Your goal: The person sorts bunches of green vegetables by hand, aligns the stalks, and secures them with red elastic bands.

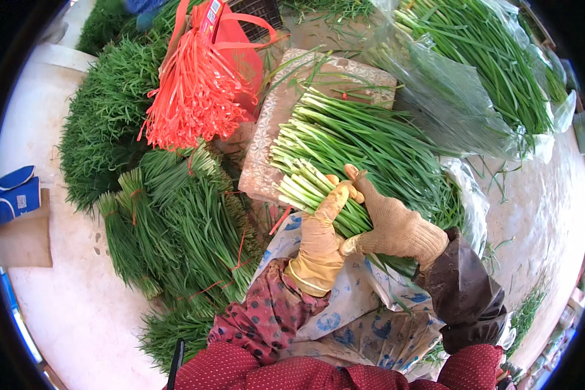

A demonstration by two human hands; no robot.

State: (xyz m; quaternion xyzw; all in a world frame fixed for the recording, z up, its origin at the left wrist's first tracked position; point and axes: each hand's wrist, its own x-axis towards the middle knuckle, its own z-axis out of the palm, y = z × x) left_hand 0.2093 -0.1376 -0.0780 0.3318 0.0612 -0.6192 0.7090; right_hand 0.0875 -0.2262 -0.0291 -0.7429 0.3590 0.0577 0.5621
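Observation:
A small bunch of garlic chives (353,220), pale stems to the left and green leaves to the right, is between my two hands. My left hand (324,237), in a yellow rubber glove, is closed around it near the stems. My right hand (402,224), in a tan knit glove, wraps the leafy part from the other side, its thumb under the bunch. Just beyond lies a larger loose pile of garlic chives (370,133) on a patterned low board (257,166). Patterned plastic sheeting (328,312) covers my lap.
Tied bundles of chives (188,221) and a big green heap (107,120) stand to the left. Red plastic ties (195,91) hang by a red bag at the far left. More chives (481,58) lie on clear plastic (429,97) at the far right. A dark crate (257,16) sits behind.

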